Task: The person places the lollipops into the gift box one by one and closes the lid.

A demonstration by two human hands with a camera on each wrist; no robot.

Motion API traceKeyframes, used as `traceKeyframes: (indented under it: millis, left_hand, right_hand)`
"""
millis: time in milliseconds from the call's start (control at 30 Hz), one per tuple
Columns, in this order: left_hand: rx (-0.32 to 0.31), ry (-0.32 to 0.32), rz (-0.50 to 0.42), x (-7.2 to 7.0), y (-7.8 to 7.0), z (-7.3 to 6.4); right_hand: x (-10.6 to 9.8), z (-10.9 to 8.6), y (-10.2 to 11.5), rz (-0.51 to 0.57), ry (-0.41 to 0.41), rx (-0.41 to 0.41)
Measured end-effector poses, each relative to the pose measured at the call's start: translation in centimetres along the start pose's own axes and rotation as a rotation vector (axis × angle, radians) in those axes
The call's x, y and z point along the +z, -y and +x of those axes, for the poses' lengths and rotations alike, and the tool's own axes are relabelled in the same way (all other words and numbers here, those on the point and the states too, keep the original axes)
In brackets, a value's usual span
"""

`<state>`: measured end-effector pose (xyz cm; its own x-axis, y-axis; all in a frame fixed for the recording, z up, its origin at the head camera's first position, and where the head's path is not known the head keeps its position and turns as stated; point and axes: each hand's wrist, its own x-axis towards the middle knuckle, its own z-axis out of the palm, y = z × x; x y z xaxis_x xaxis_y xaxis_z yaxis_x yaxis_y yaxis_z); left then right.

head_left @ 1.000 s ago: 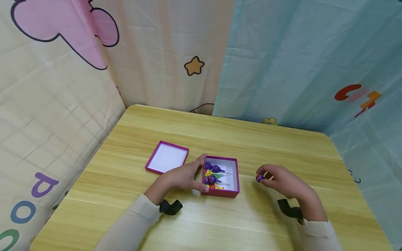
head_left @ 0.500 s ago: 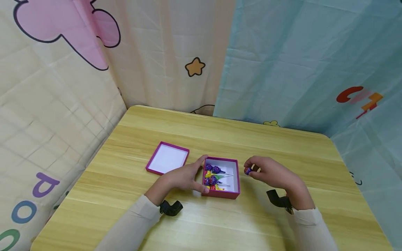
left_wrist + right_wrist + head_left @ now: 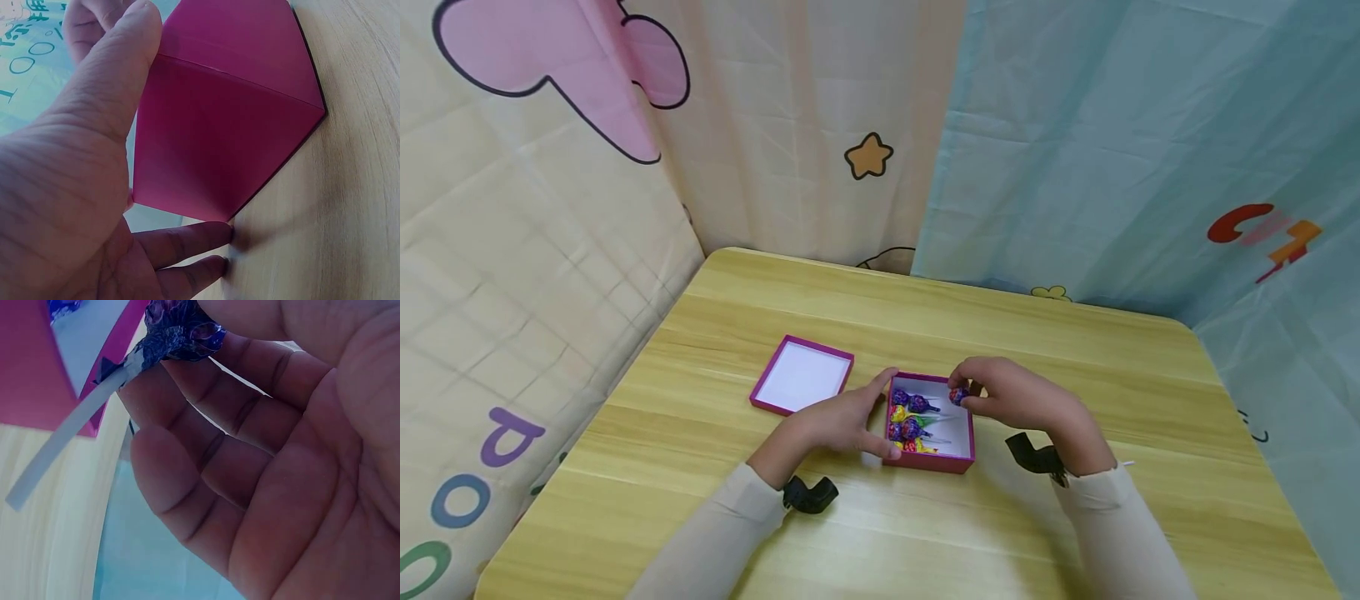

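Observation:
A magenta box [image 3: 931,463] with a white inside stands uncovered on the table. Several wrapped lollipops [image 3: 912,427], purple and yellow, lie along its left side with sticks pointing right. My left hand [image 3: 838,421] holds the box's left side, thumb at the near corner and fingers at the far one; the left wrist view shows the magenta outer walls [image 3: 212,134] against this hand. Thumb and fingers of my right hand [image 3: 1030,402] pinch a purple-wrapped lollipop [image 3: 957,396] over the box's far right part. Its white stick [image 3: 65,444] points away from the palm in the right wrist view.
The magenta-rimmed lid [image 3: 802,379] lies white inside up, left of and behind the box. A white stick tip [image 3: 1127,463] shows beside my right sleeve. Printed curtains [image 3: 1067,150] hang behind the wooden table [image 3: 880,533].
My right hand has moved left with the lollipop, from the table right of the box to over its right side. The left hand has stayed at the box.

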<state>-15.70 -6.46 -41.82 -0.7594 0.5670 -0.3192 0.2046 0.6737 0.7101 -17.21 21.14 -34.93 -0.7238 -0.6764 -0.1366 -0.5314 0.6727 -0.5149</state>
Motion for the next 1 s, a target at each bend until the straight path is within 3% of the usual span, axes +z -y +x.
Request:
traceKeyframes:
  millis: [333, 833, 1000]
  left_hand:
    - [0.018, -0.004, -0.010, 0.0, 0.1, -0.1]
    - [0.017, -0.001, -0.007, -0.2, -0.1, -0.3]
    - [0.019, 0.001, 0.001, -0.1, 0.0, -0.2]
  right_hand:
    - [0.7, 2.1, 1.1, 0.013, 0.055, -0.008]
    - [1.4, 4.1, 1.3, -0.022, 0.062, -0.105]
    - [1.9, 4.5, 1.2, -0.008, 0.065, -0.094]
